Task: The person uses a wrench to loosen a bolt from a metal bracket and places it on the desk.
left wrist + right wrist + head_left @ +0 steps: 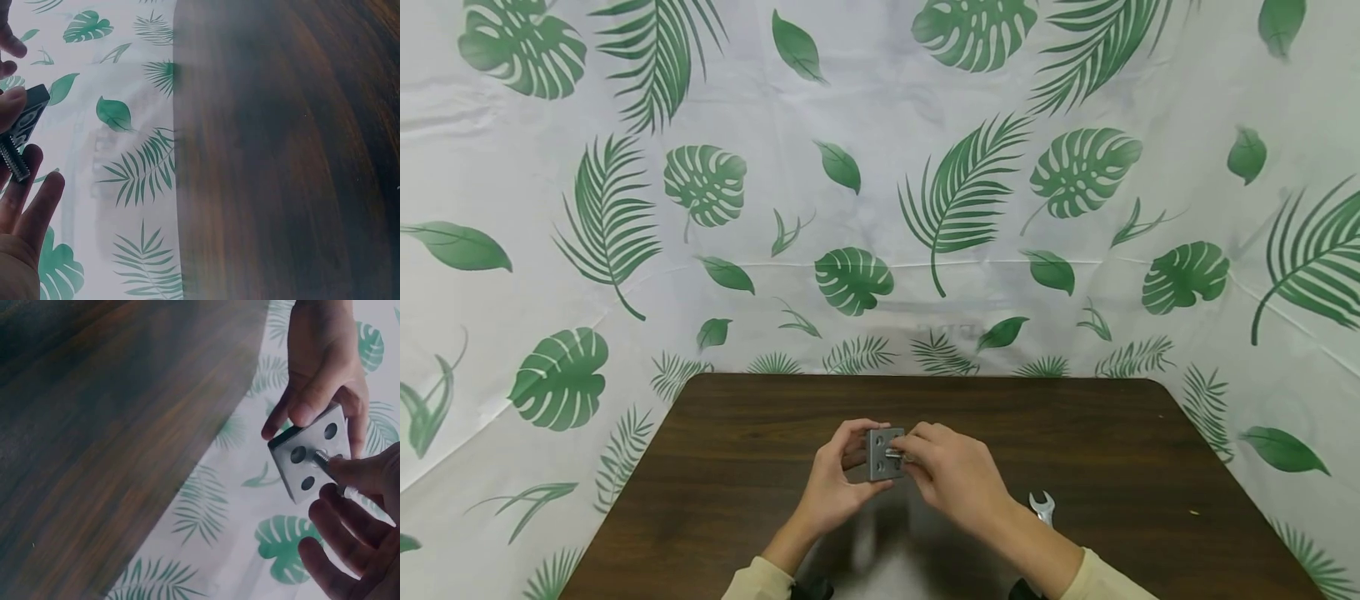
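- The step in hand, by the look of it, is working the metal bolt (322, 460) at the drilled face of the metal plate (312, 469); whether it is going in or coming out, I cannot tell
- The plate is held up above the near part of the dark table (737, 442), roughly midway between the arms, its drilled face turned toward the right hand (958, 475)
- The left hand (835, 479) grips the plate by its edges, fingers at the top and thumb at the bottom in the head view
- The right hand pinches the bolt between thumb and fingers, with the other fingers spread loosely below in the right wrist view
- The next move, I judge, calls for a steady plate and the bolt kept square to its face, with small turns of the fingertips
- No box or tray shows; the nearest to containers are the holes (298, 454) in the plate, 3 plainly unfilled and a 4th partly covered
- The bolt's tip meets or nearly meets the plate near its centre; whether it sits inside a hole is unclear
- A wrench (1042, 507) lies on the table beside the right forearm (1037, 537), which hides part of it
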A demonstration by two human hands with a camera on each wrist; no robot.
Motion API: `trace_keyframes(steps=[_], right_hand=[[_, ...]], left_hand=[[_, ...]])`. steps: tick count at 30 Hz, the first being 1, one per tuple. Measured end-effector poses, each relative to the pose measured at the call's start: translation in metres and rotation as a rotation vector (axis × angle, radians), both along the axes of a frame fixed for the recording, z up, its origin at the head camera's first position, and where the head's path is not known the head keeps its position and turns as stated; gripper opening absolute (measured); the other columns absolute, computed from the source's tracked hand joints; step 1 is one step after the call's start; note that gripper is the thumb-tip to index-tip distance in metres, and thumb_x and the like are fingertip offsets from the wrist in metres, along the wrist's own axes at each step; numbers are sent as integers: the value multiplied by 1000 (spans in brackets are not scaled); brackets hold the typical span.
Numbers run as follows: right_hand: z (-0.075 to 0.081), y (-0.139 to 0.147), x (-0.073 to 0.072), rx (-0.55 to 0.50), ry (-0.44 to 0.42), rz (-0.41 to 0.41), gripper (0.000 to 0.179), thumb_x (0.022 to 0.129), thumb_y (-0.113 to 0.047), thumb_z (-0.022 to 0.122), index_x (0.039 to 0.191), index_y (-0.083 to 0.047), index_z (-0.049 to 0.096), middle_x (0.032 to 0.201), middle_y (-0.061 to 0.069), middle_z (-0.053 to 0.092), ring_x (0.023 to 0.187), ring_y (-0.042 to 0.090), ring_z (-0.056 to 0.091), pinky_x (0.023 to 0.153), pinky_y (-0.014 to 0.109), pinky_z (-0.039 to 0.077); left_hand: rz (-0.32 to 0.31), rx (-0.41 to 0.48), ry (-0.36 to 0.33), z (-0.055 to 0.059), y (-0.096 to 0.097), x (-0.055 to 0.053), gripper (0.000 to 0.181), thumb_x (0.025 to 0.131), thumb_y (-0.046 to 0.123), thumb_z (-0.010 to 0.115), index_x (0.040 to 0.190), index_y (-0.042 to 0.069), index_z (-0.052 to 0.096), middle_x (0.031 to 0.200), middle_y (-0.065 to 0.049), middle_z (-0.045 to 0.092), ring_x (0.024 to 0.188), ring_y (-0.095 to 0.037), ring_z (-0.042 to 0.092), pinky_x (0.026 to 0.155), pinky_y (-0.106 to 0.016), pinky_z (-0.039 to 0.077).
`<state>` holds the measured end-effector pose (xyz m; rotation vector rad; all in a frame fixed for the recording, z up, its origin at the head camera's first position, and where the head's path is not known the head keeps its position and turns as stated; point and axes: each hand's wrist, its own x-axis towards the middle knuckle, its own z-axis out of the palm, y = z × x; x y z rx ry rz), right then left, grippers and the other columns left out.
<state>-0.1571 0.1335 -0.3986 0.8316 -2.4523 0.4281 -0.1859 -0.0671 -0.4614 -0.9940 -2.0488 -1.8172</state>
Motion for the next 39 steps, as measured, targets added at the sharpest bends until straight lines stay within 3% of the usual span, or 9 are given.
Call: trace_keyframes(steps=[4, 6, 9, 13, 20, 23, 28, 34, 39], right_hand=[[3, -2, 2, -30, -90, -111, 27, 83, -38, 78, 104, -22, 76, 80, -15, 64, 61, -1, 50, 48, 21, 40], [3, -2, 3, -45, -131, -145, 22, 86, -40, 74, 100, -23, 77, 78, -17, 65, 58, -4, 48, 47, 20, 38], [3, -1, 2, -46, -108, -97, 15, 83, -31, 79, 96, -24, 77, 80, -17, 65, 60, -4, 52, 49, 20, 42], [1, 1, 0, -51, -23, 7, 26, 76, -21, 85, 101, -21, 76, 87, -13, 63, 68, 2, 56, 54, 23, 48], [2, 1, 0, -97, -170, -131, 20, 85, -42, 75, 94, -24, 76, 68, -20, 56, 54, -5, 43, 45, 19, 36], [3, 2, 1, -55, -148, -100, 15, 82, -33, 79, 93, -24, 75, 71, -18, 59, 58, -3, 48, 47, 21, 41], [2, 2, 1, -38, -64, -57, 31, 78, -30, 84, 105, -21, 75, 83, -13, 62, 67, 0, 53, 52, 22, 46], [2, 1, 2, -93, -234, -144, 21, 89, -39, 71, 102, -23, 75, 68, -21, 56, 55, -5, 46, 47, 21, 38], [0, 2, 2, -69, -122, -44, 26, 80, -24, 82, 105, -21, 75, 83, -15, 63, 66, 0, 53, 53, 23, 46]], left_hand=[[4, 3, 17, 18, 0, 9, 69, 66, -19, 81, 126, -5, 49, 126, -21, 61, 109, -34, 65, 80, -44, 57], [4, -2, 15, 18, 0, 9, 69, 67, -18, 81, 126, -6, 48, 127, -21, 61, 109, -36, 64, 81, -44, 57], [-5, 1, 11, 14, 0, 8, 69, 67, -17, 81, 127, -6, 48, 127, -26, 59, 110, -37, 63, 81, -44, 57], [2, 5, 2, 2, 0, 1, 72, 67, -15, 82, 129, 0, 49, 129, -22, 60, 111, -33, 64, 82, -42, 57], [7, 1, -4, -7, -1, -5, 74, 69, -10, 84, 131, 7, 49, 131, -9, 61, 112, -27, 64, 83, -38, 56], [14, -9, -27, -5, 0, -3, 74, 68, -11, 84, 131, 7, 50, 131, -8, 61, 113, -27, 64, 83, -39, 56], [22, 0, -5, 9, 1, 5, 72, 66, -18, 81, 128, -2, 49, 129, -17, 61, 110, -35, 64, 80, -44, 57], [9, -10, 25, 24, 2, 10, 69, 66, -19, 80, 126, -6, 49, 126, -23, 61, 107, -37, 65, 80, -45, 57], [11, -5, 20, 23, 1, 11, 69, 66, -19, 81, 126, -6, 49, 127, -19, 61, 108, -36, 65, 80, -45, 57]])
